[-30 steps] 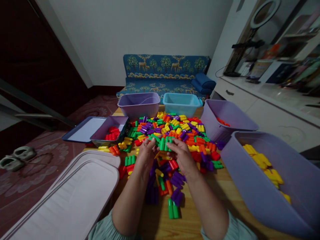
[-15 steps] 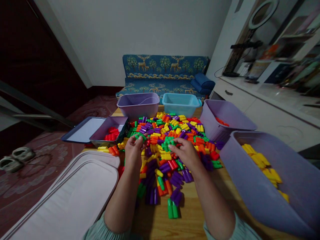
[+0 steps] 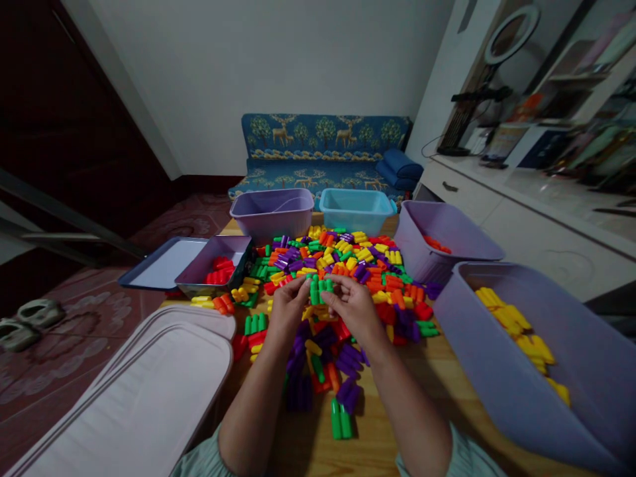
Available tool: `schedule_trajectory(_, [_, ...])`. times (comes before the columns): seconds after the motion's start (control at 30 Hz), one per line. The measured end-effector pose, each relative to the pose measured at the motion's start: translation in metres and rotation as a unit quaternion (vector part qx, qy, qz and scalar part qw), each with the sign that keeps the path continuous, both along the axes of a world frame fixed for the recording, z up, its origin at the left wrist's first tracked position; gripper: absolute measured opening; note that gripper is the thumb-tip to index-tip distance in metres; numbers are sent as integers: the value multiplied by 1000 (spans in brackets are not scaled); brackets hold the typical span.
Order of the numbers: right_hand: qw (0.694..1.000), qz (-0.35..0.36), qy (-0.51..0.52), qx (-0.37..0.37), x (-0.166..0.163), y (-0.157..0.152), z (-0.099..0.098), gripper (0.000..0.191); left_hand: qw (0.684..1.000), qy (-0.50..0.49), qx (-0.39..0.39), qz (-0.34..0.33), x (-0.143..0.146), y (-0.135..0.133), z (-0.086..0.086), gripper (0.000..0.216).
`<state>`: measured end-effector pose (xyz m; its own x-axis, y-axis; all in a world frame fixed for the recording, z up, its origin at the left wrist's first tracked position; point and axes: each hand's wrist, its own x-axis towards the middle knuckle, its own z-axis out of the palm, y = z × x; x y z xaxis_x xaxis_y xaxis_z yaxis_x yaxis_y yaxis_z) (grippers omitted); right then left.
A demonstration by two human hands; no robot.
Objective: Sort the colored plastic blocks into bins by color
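Both of my hands meet over a heap of coloured plastic building blocks (image 3: 348,358). My left hand (image 3: 291,301) and my right hand (image 3: 352,306) pinch green building blocks (image 3: 320,289) between them, one from each side. The held blocks are short, rounded tubes side by side; whether they are joined I cannot tell. Red, yellow, purple, orange and green blocks lie loosely all around below the hands. Closest to me on the table rests a green block (image 3: 341,419) of two tubes.
A purple bin (image 3: 501,371) with yellow blocks stands at the right, behind it another purple bin (image 3: 422,248) with red pieces. A purple bin (image 3: 272,218) and a blue bin (image 3: 356,215) stand at the back. Left are a tin (image 3: 199,289) with red blocks and pale lids (image 3: 149,391).
My hands were apart, each with green blocks. The left hand has moved right to the right hand, and the green blocks are now together between them.
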<state>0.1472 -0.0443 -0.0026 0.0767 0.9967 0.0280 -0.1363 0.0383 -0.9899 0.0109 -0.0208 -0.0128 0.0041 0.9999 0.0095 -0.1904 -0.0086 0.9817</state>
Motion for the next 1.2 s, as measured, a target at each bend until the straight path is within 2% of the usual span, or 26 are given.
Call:
schedule_trajectory(0.13, [1000,-11,-3,0,-2,2,-9,42,999,-10,1,-40,1,0,-3,44])
schedule_trajectory(0.37, [990,-32,-133,19,0,2,-17,33,992,65,54,-92,2,2,-13,45])
schedule_trajectory(0.53, [992,-33,-119,12,-4,2,-15,42,996,52,42,-59,1,4,-19,42])
schedule_trajectory(0.7, [995,-20,-94,11,-6,1,-16,46,1000,11,-1,-25,1,4,-16,51])
schedule_trajectory(0.8, [993,-23,-115,16,-6,2,-22,49,1000,2,-14,-12,1,3,-14,50])
schedule_trajectory(1.0, [989,-20,-144,34,-6,3,-28,35,999,11,-24,29,2,1,-11,44])
schedule_trajectory(1.2, [992,-14,-125,18,-5,1,-22,27,1000,22,-1,-14,4,1,-12,50])
